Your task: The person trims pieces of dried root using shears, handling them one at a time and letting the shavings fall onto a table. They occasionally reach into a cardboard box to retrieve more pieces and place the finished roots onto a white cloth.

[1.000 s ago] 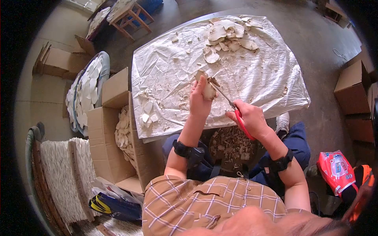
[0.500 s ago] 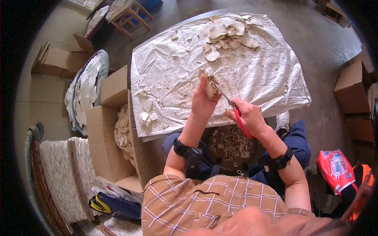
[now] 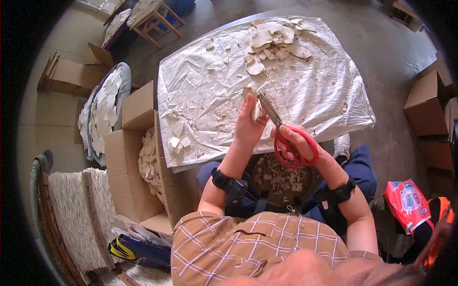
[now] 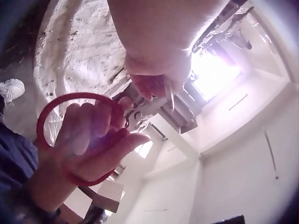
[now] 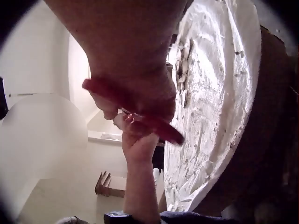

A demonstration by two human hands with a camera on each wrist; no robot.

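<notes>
In the head view my left hand (image 3: pixel 249 126) pinches a flat, off-white piece (image 3: pixel 256 113) with a brownish edge, thumb laid along it. My right hand (image 3: pixel 299 139) holds red-handled scissors (image 3: pixel 271 110), fingers through the loops. Their metal blades lie against the right side of the piece, above the white sheet. From the left wrist the big red loop (image 4: pixel 46 116) shows around the fingers of the right hand (image 4: pixel 88 128). In the right wrist view the red handles (image 5: pixel 163 130) partly cover the left hand (image 5: pixel 140 147).
A white sheet (image 3: pixel 205 86) covers the worktop, with a heap of off-white pieces (image 3: pixel 272 40) at its far side. A cardboard box (image 3: pixel 126 162) of pieces stands on the left. Below the near edge sits a container of scraps (image 3: pixel 281 178). A red packet (image 3: pixel 409 202) lies right.
The scissors have turned, so both red loops now face the head camera and the blades look broader. The piece has tilted edge-on in the left hand, which has shifted slightly right.
</notes>
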